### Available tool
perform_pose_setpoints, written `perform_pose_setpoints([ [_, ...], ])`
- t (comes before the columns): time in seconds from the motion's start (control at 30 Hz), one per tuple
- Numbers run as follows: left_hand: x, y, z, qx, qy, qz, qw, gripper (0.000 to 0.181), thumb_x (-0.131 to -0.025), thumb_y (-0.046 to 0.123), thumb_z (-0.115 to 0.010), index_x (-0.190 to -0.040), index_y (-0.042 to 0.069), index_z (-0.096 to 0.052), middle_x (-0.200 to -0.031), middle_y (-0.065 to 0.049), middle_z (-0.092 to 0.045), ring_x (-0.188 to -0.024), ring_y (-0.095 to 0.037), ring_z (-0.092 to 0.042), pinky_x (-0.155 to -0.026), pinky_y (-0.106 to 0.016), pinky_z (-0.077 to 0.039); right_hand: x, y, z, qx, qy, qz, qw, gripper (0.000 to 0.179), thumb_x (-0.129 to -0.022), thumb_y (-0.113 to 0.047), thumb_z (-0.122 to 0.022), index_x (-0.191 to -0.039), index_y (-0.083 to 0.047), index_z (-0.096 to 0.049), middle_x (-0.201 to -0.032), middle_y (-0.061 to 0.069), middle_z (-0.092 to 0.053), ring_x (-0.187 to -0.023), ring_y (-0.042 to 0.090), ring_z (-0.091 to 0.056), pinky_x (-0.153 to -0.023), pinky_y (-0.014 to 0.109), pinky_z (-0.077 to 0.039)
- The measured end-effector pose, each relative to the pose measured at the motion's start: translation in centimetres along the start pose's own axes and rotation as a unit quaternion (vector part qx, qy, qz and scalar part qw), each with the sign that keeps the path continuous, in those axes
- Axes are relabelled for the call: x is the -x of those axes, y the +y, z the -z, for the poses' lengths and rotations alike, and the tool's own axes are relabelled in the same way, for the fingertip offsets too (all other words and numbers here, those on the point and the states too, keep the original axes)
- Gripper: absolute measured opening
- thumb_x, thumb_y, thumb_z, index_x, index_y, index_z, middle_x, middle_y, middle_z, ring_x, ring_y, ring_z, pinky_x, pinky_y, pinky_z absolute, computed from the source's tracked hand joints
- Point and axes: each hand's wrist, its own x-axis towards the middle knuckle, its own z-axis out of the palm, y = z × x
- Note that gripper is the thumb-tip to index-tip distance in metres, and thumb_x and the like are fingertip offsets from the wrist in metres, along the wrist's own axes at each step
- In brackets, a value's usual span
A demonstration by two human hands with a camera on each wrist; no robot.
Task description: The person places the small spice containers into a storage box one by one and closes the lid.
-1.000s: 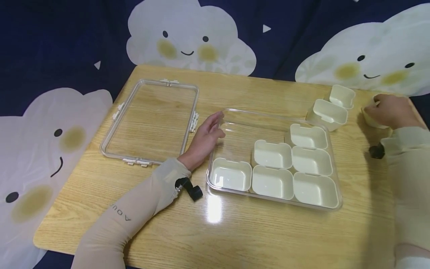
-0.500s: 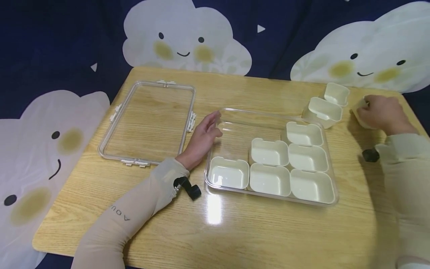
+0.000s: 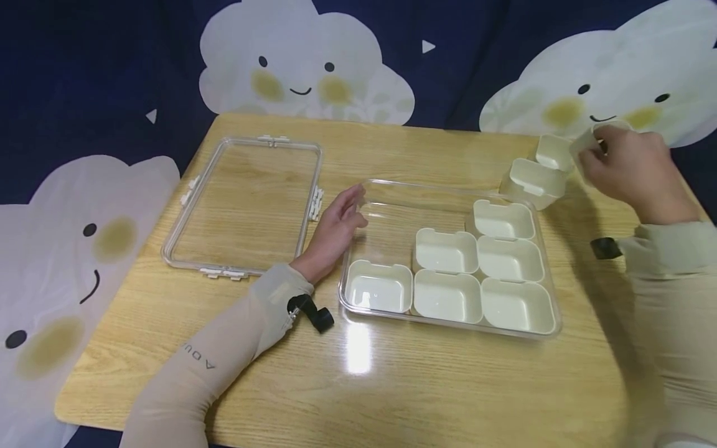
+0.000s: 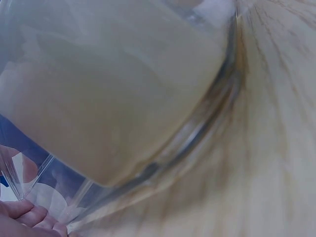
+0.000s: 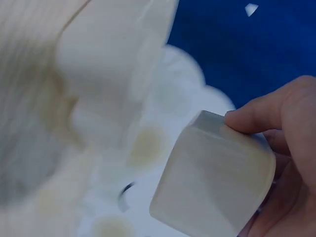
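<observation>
My left hand [image 3: 334, 228] grips the left wall of a clear plastic storage box [image 3: 448, 323], its thumb reaching over the rim; in the left wrist view fingers [image 4: 32, 217] show at the box's corner. Inside the box several cream bins, such as the front-left bin [image 3: 379, 287], fill the front row and part of the rows behind. At the back right, my right hand [image 3: 633, 168] holds another cream bin [image 5: 212, 173] raised and tilted, thumb on one side and fingers behind it. Beside it stand a larger cream bin [image 3: 536, 182] and a smaller one [image 3: 553, 151].
A clear lid frame [image 3: 241, 205] with white clips lies on the wooden table [image 3: 358, 404], left of the box. A dark blue cloth [image 3: 448, 93] with smiling clouds hangs behind the table's far edge. Black wrist mounts [image 3: 319, 318] sit at both sleeves.
My right hand has lifted the cream bin off the table and moved it slightly left, toward the two standing bins. My left hand stays at the box wall. The view has shifted slightly.
</observation>
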Motion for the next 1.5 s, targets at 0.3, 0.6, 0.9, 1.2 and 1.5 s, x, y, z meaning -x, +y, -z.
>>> perform_pose_setpoints([
  [0.3, 0.2, 0.4, 0.0, -0.002, -0.004, 0.002, 1.0, 0.073, -0.091, 0.005, -0.056, -0.16, 0.016, -0.036, -0.169, 0.0, -0.036, -0.158, -0.018, -0.032, -0.133, -0.03, -0.026, 2.0, -6.2, 1.8, -0.01, 0.071, 0.153, 0.9856, 0.015, -0.095, -0.013, -0.058, -0.085, -0.003, -0.054, -0.052, 0.006, -0.047, -0.047, 0.025, -0.041, -0.049, 0.031, -0.026],
  [0.6, 0.2, 0.1, 0.0, -0.001, -0.002, 0.003, 1.0, 0.073, -0.091, 0.005, -0.055, -0.161, 0.015, -0.035, -0.17, 0.0, -0.036, -0.159, -0.017, -0.032, -0.133, -0.027, -0.025, 3.5, -10.9, 2.0, -0.034, 0.087, 0.258, 0.9617, 0.011, -0.09, -0.005, -0.063, -0.086, -0.006, -0.053, -0.055, 0.003, -0.048, -0.046, 0.017, -0.036, -0.048, 0.028, -0.027],
  [0.9, 0.1, -0.1, -0.1, 0.001, 0.002, 0.003, 1.0, 0.073, -0.091, 0.005, -0.054, -0.16, 0.014, -0.036, -0.169, -0.001, -0.036, -0.158, -0.016, -0.032, -0.133, -0.026, -0.025, 4.4, -14.6, 1.8, -0.046, 0.055, 0.315, 0.9463, 0.013, -0.087, -0.001, -0.067, -0.096, -0.006, -0.06, -0.06, 0.001, -0.051, -0.05, 0.013, -0.039, -0.046, 0.028, -0.028],
  [1.2, 0.1, 0.0, -0.2, 0.002, 0.001, -0.001, 1.0, 0.073, -0.09, 0.004, -0.054, -0.16, 0.013, -0.036, -0.17, -0.001, -0.036, -0.159, -0.015, -0.031, -0.132, -0.026, -0.025, 5.3, -17.3, 1.3, -0.034, 0.009, 0.34, 0.9397, 0.014, -0.086, -0.001, -0.067, -0.088, -0.011, -0.057, -0.063, -0.001, -0.051, -0.052, 0.02, -0.047, -0.044, 0.037, -0.04],
  [1.5, 0.2, 0.1, -0.1, -0.004, 0.0, 0.003, 1.0, 0.073, -0.091, 0.007, -0.055, -0.161, 0.015, -0.035, -0.17, 0.0, -0.035, -0.159, -0.017, -0.031, -0.133, -0.028, -0.025, 6.1, -19.3, 0.7, -0.015, -0.014, 0.369, 0.9292, 0.013, -0.091, -0.006, -0.069, -0.09, -0.011, -0.058, -0.063, -0.002, -0.059, -0.052, 0.019, -0.051, -0.042, 0.03, -0.039],
])
